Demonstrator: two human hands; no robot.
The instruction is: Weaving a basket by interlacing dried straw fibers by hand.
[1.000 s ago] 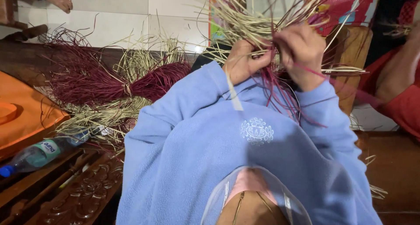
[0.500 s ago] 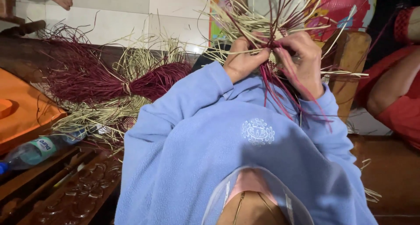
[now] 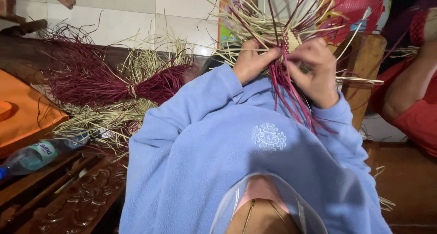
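Note:
A small woven piece point(image 3: 292, 40) of pale straw and maroon strands is held up in front of my light blue sweatshirt point(image 3: 255, 147). Loose pale straws point(image 3: 246, 22) fan out from it, and long maroon strands point(image 3: 291, 95) hang down over my chest. My left hand point(image 3: 251, 61) pinches the weave and straws from the left. My right hand point(image 3: 314, 70) grips it from the right, fingers closed over the maroon strands. The two hands nearly touch at the weave.
A tied bundle of maroon and pale straw point(image 3: 114, 90) lies at the left. Beside it are an orange cloth point(image 3: 25, 113), a plastic bottle point(image 3: 32, 154) and carved dark wood point(image 3: 77, 202). A wooden post point(image 3: 364, 65) and another person in red point(image 3: 409, 97) are at the right.
My hands have drawn closer together on the weave, and my right hand has shifted a little down and to the left. The maroon strands hang straighter down.

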